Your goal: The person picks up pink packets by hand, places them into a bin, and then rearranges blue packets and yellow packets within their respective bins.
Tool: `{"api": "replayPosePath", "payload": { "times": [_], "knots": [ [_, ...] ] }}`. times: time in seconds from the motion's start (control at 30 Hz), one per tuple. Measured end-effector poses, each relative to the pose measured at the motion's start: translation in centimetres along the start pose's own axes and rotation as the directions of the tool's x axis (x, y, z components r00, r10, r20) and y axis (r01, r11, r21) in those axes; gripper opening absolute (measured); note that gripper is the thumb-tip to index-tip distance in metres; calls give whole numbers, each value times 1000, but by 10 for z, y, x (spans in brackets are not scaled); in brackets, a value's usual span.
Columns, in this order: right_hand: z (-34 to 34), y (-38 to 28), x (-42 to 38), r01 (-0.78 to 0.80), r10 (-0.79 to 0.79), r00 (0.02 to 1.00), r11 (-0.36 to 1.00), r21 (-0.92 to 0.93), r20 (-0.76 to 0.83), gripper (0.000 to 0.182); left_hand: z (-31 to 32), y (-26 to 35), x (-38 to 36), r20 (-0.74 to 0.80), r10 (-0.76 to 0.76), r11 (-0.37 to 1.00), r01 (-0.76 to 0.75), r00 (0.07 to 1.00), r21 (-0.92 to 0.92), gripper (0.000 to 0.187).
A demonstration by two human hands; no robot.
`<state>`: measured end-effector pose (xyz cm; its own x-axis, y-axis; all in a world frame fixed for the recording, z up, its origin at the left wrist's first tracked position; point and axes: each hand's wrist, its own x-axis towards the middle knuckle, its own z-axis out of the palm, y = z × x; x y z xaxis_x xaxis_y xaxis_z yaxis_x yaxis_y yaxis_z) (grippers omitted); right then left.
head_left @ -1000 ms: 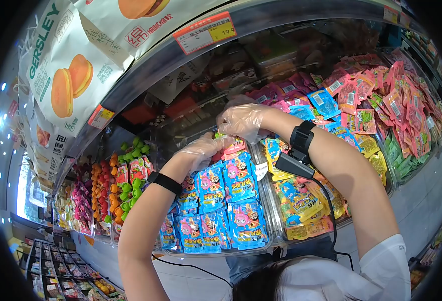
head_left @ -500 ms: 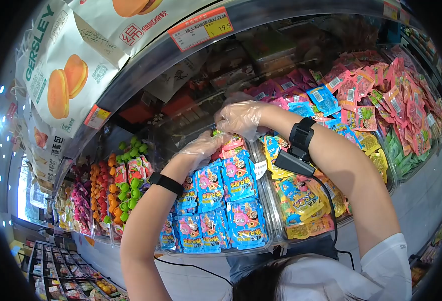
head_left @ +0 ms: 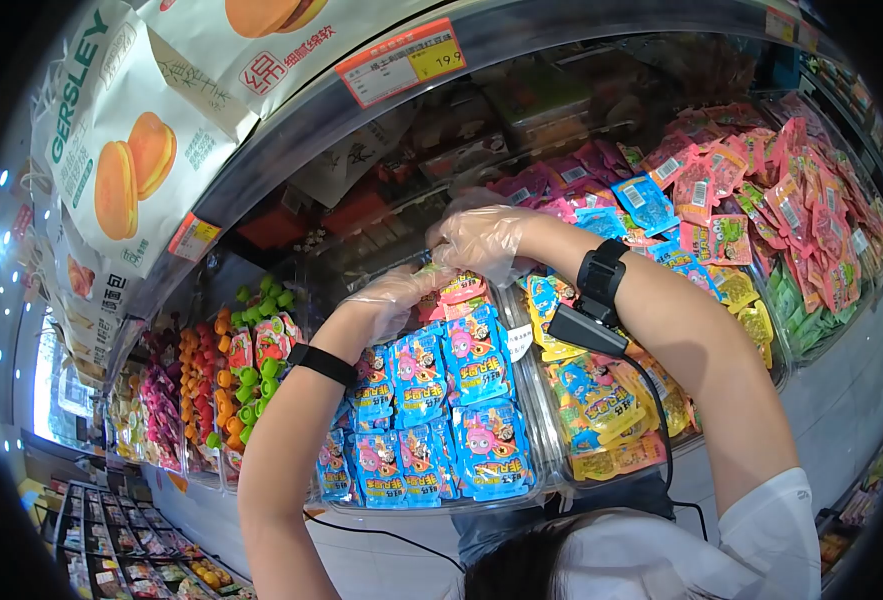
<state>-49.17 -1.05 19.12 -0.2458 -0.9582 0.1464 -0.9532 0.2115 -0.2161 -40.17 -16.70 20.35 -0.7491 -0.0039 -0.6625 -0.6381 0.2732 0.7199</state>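
Observation:
My left hand [head_left: 398, 293] and my right hand [head_left: 481, 238], both in clear plastic gloves, meet at the back of a clear bin [head_left: 538, 440]. Their fingertips are closed together on a small packet, mostly hidden by the fingers, with a greenish edge showing. Just below them lies a pink packet [head_left: 461, 289]. In front of it, blue snack packets [head_left: 493, 450] with a pink cartoon figure stand in neat rows. A white label [head_left: 518, 342] is on the bin's right edge.
To the right are a bin of yellow packets [head_left: 601, 395] and a heap of pink packets [head_left: 811, 215]. Green and orange toy-topped sweets [head_left: 251, 385] hang at the left. A shelf edge with a price tag [head_left: 401, 62] and bread bags [head_left: 131, 150] overhang the bins.
My left wrist has shifted slightly left and up. Both hands stay together at the back of the bin, with only small finger movement.

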Motion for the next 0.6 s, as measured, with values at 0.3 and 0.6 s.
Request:
{"api": "replayPosePath", "payload": {
  "times": [0.3, 0.6],
  "knots": [
    [0, -4, 3, -276, 284, 958, 888, 368, 32, 51, 0, 4, 0, 95, -24, 978, 43, 995, -204, 36],
    [-5, -3, 3, -313, 278, 948, 904, 291, 154, 62, 8, 7, 0, 145, 43, 970, -6, 988, -244, 33]
  ]
}}
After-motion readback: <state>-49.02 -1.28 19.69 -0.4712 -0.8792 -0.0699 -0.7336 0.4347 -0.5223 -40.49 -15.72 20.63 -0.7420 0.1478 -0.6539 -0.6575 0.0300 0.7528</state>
